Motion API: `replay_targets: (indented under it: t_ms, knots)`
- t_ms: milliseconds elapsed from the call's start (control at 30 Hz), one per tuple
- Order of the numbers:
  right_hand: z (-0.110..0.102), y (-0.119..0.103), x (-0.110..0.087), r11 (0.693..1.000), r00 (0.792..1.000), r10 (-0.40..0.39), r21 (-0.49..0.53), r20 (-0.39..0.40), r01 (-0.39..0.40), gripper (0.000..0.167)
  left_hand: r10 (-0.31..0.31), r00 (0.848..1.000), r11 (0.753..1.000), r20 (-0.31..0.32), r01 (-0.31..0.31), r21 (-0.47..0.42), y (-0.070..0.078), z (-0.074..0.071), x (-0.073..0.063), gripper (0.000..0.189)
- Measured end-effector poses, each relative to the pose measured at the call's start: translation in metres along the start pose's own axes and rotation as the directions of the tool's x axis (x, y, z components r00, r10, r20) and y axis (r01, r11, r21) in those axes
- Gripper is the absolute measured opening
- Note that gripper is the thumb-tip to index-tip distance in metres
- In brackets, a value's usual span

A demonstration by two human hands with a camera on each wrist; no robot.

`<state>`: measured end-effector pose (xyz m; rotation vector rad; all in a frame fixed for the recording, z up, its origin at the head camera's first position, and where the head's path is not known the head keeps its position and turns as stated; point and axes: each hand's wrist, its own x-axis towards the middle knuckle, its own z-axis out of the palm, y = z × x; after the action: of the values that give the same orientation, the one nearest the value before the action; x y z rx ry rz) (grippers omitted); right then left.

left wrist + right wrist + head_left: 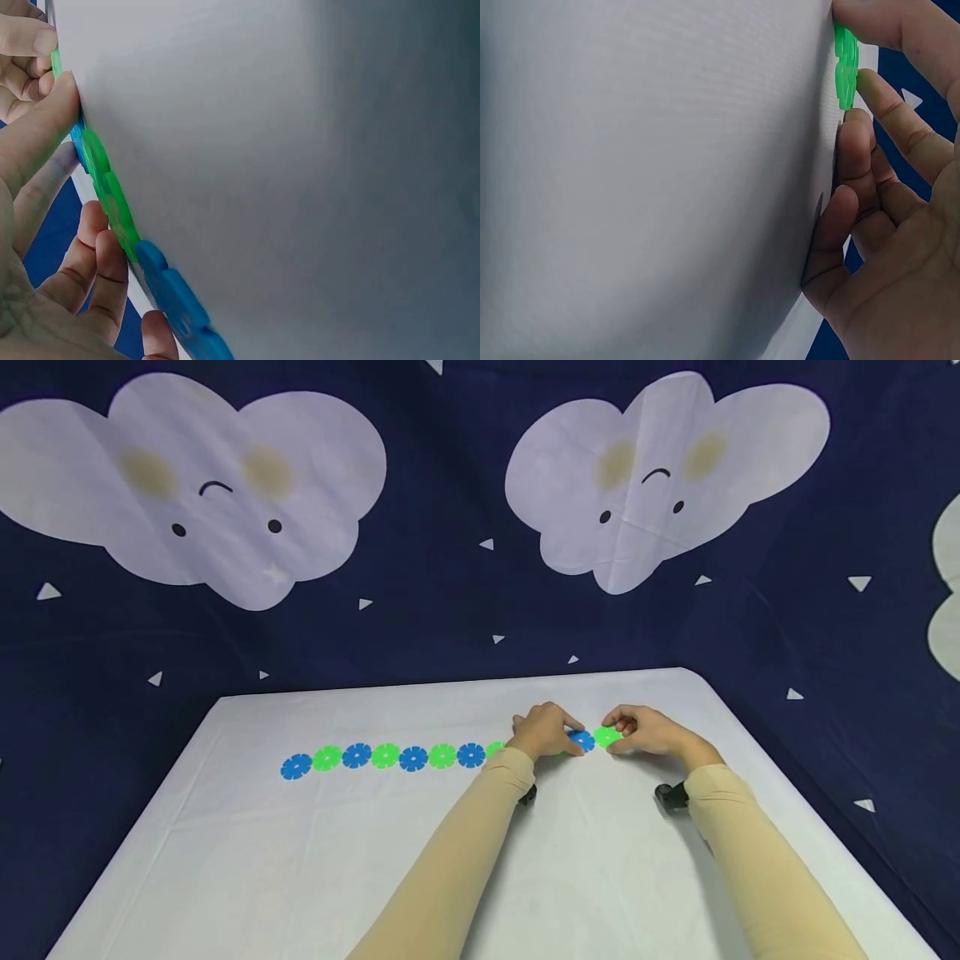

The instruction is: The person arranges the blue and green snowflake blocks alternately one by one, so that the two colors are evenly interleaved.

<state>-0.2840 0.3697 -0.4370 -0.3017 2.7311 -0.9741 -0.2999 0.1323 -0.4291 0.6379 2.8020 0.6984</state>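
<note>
A row of flat, notched plastic discs in alternating blue and green runs across the white table. My left hand (546,732) pinches the blue disc (582,741) near the row's right end between thumb and index finger. At the very end, my right hand (651,732) pinches a green disc (607,737) by its edges. The two held discs lie side by side, rims close together. Part of the row is hidden behind the left hand. In the left wrist view, a green disc (110,196) and a blue disc (182,306) lie along that hand's other fingers.
Further left, the row continues with a blue disc (471,755), a green disc (386,755) and several others, ending in a blue disc (296,767). The white-covered table (300,877) meets a dark blue cloth (435,635) with clouds at its far edge.
</note>
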Motion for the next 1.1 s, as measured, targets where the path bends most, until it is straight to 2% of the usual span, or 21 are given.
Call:
replay_targets:
  t_ms: [133,433,633,867,1000,1100]
  knots:
    - [0.001,0.002,0.002,1.0,1.0,0.014,0.02,-0.003,-0.014,0.049,-0.006,1.0,1.0,0.007,0.006,-0.008,-0.001,0.001,0.002,0.042]
    - [0.004,0.0,0.009,0.997,1.0,-0.009,0.079,-0.013,0.01,0.049,-0.003,1.0,1.0,0.009,0.003,0.016,-0.007,-0.003,0.006,0.051]
    - [0.005,-0.001,0.015,0.997,1.0,-0.016,0.082,-0.011,0.017,0.049,-0.006,1.0,0.999,0.014,0.006,0.047,-0.011,-0.004,0.009,0.054]
    - [0.004,-0.001,0.018,0.998,0.999,-0.02,0.059,-0.026,0.021,0.05,0.025,0.999,0.997,0.041,-0.028,0.077,-0.014,-0.009,0.01,0.064]
    - [0.003,0.005,0.014,0.999,0.997,-0.014,0.037,-0.076,0.017,0.049,0.071,0.996,0.995,0.055,-0.074,0.064,-0.015,-0.024,0.006,0.07]
    - [0.002,0.009,0.009,1.0,0.99,-0.023,0.017,-0.136,0.025,0.051,0.113,0.993,0.992,0.039,-0.116,0.058,-0.022,-0.045,-0.006,0.072]
